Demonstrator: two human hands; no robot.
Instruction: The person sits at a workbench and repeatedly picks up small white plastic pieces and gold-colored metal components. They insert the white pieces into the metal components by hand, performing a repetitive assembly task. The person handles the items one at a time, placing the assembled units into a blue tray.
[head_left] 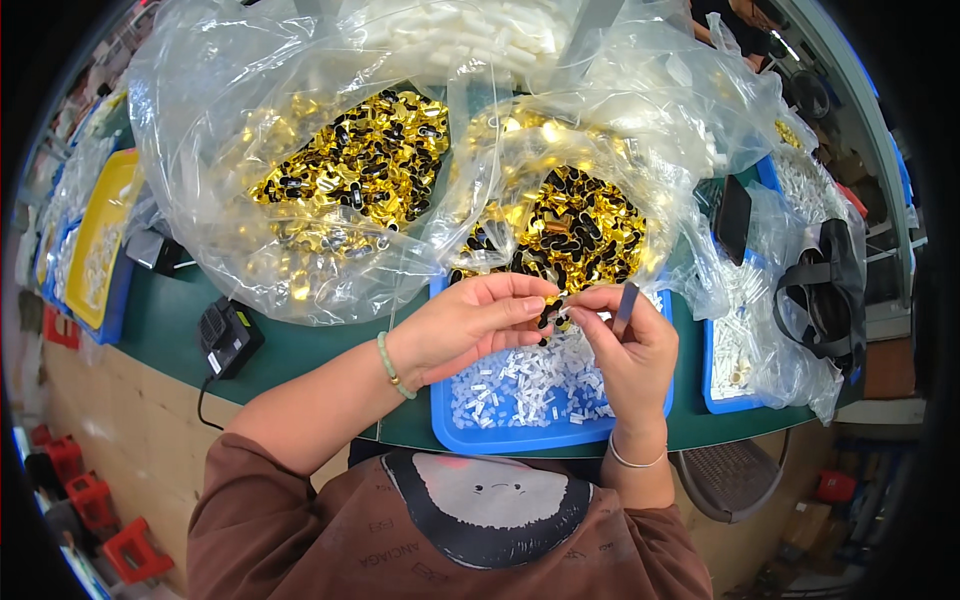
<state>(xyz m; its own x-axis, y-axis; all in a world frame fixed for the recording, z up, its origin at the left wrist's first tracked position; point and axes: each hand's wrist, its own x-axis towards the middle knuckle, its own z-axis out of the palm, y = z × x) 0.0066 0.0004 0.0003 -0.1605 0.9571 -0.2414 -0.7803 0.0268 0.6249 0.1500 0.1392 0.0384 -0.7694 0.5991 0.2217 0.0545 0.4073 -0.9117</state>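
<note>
Head view: a green worktable [170,330] crowded with clear bags of gold-and-black parts [350,160]. Over a blue tray [520,437], the left hand [470,325] and right hand [630,350] pinch one small gold-and-black part [556,311] together; red stools [95,500] stand below.

Lower centre of the frame, a brown top with short sleeves [270,510] fills the view, a rounded black-and-white cartoon print [490,505] with a tiny face across the chest and faint lettering below it. On the left hand [470,325], a pale green bead bracelet [390,365] circles the wrist; on the right hand [630,355], a thin silver bangle [637,462].
</note>
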